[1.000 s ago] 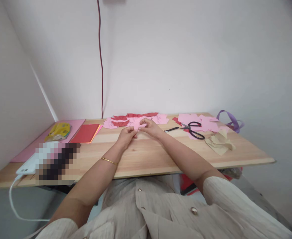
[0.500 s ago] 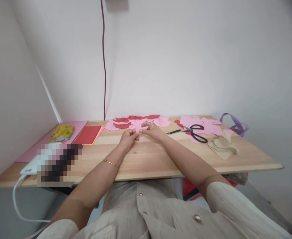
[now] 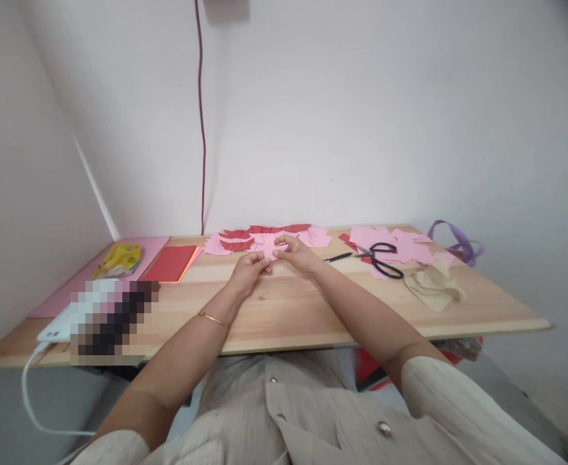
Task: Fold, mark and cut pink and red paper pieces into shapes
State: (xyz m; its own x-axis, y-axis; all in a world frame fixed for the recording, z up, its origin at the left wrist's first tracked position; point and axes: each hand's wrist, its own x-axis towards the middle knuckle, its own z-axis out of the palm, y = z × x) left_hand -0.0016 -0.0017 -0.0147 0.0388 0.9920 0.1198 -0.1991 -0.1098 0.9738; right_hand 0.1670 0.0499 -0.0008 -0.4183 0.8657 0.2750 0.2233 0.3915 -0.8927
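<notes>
A small piece of pink paper (image 3: pixel 271 249) is held between my two hands above the middle of the table. My left hand (image 3: pixel 251 270) pinches its lower left side with thumb and fingers. From the right, my right hand (image 3: pixel 293 253) grips the paper's edge, the fingers bent over it. Behind the hands lie cut red paper pieces (image 3: pixel 238 245) and pink paper pieces (image 3: pixel 318 236), close to the wall. A black pen (image 3: pixel 338 257) rests just right of my right hand, with black-handled scissors (image 3: pixel 383 259) beyond it, their blades apart.
Pink paper offcuts (image 3: pixel 412 245) and a crumpled beige cloth or paper (image 3: pixel 435 287) lie at the right, near a purple ribbon (image 3: pixel 458 242). On the left are red paper sheets (image 3: pixel 171 263), a yellow packet (image 3: pixel 121 258) and a white device (image 3: pixel 61 326) with a cable. The wooden table (image 3: pixel 284 316) has its front edge near my body.
Both hands keep hold of the pink paper in nearly the same place. The right fingers have shifted slightly on it; the things on the table stay where they were.
</notes>
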